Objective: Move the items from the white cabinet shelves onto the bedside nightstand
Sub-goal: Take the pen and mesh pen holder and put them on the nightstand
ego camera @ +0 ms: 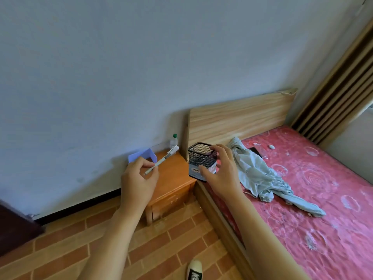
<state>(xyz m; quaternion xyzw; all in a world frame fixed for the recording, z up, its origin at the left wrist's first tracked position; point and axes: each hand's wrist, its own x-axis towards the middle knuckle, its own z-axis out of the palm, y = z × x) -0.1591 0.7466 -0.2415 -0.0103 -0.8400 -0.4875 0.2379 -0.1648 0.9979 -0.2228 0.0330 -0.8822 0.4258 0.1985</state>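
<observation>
My left hand [138, 178] pinches a pale green pen [161, 161] with a white cap, holding it slanted above the orange wooden nightstand [173, 178]. My right hand [223, 172] grips a black mesh pen holder [201, 159] with a labelled base, held in the air over the nightstand's right edge, next to the bed. A lilac open box [143, 155] stands at the back left of the nightstand top. At the back corner by the wall is a small clear bottle with a green cap [174, 140]. The white cabinet is not in view.
A bed with a pink patterned mattress [312, 199] and wooden headboard [238, 118] lies right of the nightstand; a pale blue garment [262, 178] is crumpled on it. A dark cabinet corner [14, 227] juts in at left. The floor is brick-patterned, my shoe [194, 269] on it.
</observation>
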